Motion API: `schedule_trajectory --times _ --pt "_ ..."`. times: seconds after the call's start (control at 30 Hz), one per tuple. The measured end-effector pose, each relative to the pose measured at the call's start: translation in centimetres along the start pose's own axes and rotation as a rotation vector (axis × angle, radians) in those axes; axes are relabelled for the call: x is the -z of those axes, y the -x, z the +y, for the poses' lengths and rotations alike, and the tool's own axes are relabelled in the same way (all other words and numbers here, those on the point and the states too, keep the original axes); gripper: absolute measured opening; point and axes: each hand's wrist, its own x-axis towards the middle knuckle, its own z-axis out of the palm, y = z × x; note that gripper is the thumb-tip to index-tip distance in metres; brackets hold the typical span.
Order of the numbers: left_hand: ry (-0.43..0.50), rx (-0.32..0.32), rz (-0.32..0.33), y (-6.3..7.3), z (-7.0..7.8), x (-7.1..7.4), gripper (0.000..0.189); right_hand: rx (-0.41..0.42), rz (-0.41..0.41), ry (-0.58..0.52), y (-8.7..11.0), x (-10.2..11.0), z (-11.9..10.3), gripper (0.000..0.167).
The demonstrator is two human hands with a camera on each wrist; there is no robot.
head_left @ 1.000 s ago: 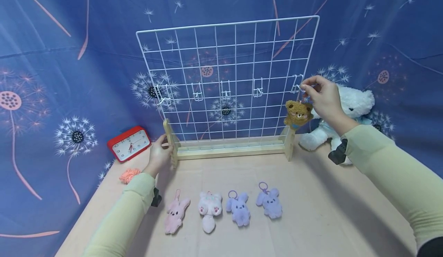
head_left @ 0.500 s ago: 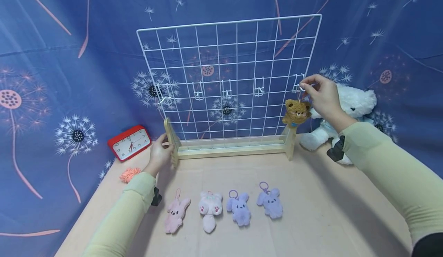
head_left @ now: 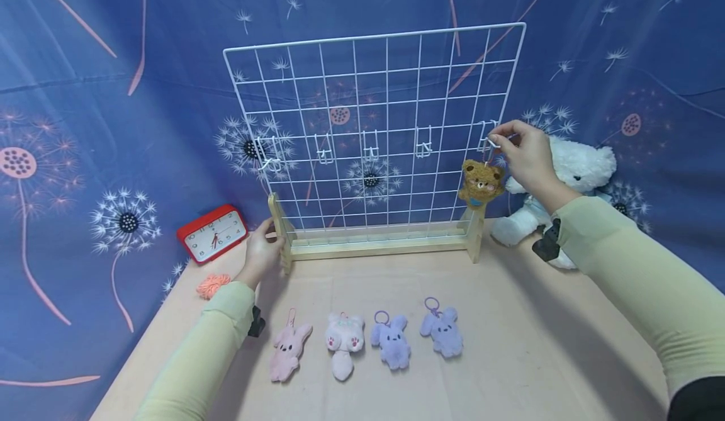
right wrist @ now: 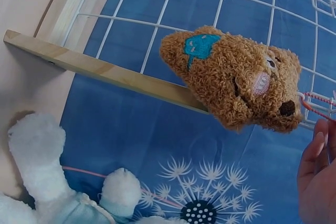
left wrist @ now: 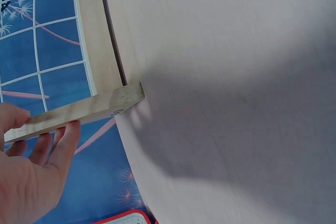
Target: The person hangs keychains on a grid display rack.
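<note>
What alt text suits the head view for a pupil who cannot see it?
A person's right hand holds a brown bear charm at a hook on a white wire grid, while the left hand grips its wooden stand. Four plush charms lie on the table.

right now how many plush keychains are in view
5: a brown bear keychain hanging beside the right hand near the right end of the wire grid; four on the table, left to right: pink rabbit, white one, purple one, second purple one.
</note>
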Motion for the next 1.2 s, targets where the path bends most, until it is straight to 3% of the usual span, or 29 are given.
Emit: schedule_trajectory --times 0.7,1.2 --pt "0.019 0.0 0.006 0.1 -0.2 0.0 0.061 -0.003 -0.002 0.008 0.2 -0.2 0.0 0.032" --pt "0.015 -0.015 0.012 0.0 -0.1 0.0 0.06 -0.032 0.038 -0.043 2.2 0.2 1.0 0.025"
